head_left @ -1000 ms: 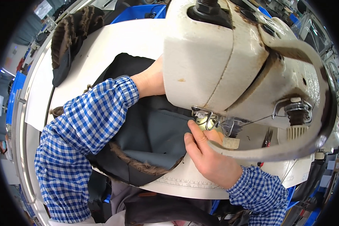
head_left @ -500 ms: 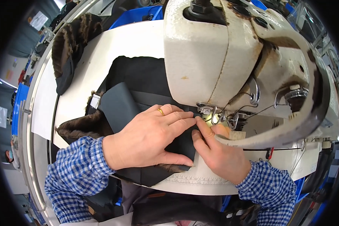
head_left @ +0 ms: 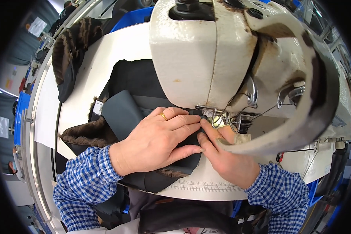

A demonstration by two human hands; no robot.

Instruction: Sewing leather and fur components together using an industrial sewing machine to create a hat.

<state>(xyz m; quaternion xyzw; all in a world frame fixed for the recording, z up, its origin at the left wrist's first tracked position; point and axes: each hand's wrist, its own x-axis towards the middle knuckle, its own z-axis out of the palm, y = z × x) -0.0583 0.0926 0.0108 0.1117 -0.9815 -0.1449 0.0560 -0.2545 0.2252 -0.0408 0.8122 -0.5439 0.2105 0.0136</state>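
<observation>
A fur-lined black fabric piece (head_left: 134,76) lies on the sewing table, its right edge by the presser foot of a white sewing machine (head_left: 183,58). Brown fur (head_left: 87,134) shows along its left side, with a white label (head_left: 98,108) above. Part of it is a smooth grey-blue flap (head_left: 121,109), folded over. My left hand (head_left: 160,138) rests flat on the fabric, fingers stretched toward the needle area, thumb pointing at my right hand. At the fabric's right edge, my right hand (head_left: 226,160) has fingers and thumb drawn together on the material; the machine's curved guard partly covers it.
The machine's thick curved arm (head_left: 292,142) arches over my right hand. Another fur-and-black piece (head_left: 76,50) lies at the table's far left. A blue bin (head_left: 130,18) stands behind the table. A printed ruler scale (head_left: 206,186) runs along the front edge.
The view has shifted, so the machine appears farther left. My left thumb has moved up, closer to my right hand. Both hands stay at the fabric beside the presser foot.
</observation>
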